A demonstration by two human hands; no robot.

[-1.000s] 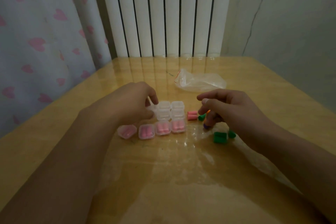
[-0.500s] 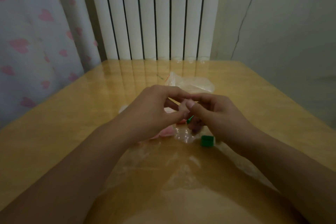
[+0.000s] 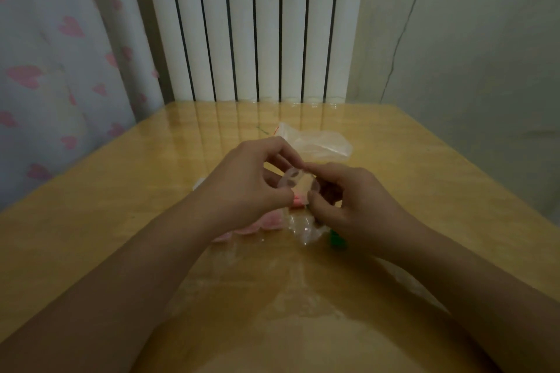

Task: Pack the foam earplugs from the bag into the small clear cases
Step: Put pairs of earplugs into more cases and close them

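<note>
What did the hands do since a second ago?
The left hand left the table and lifted a small clear plastic case; the right hand left the loose earplugs and now grips the case too. The clear plastic bag stayed on the glossy wooden table.

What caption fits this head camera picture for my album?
Both hands, left hand and right hand, hold a small clear case above the wooden table.

Two hands: left hand [image 3: 245,182], right hand [image 3: 354,200]; one clear case [image 3: 298,183]; one bag [image 3: 318,142]; one table [image 3: 121,191].
</note>
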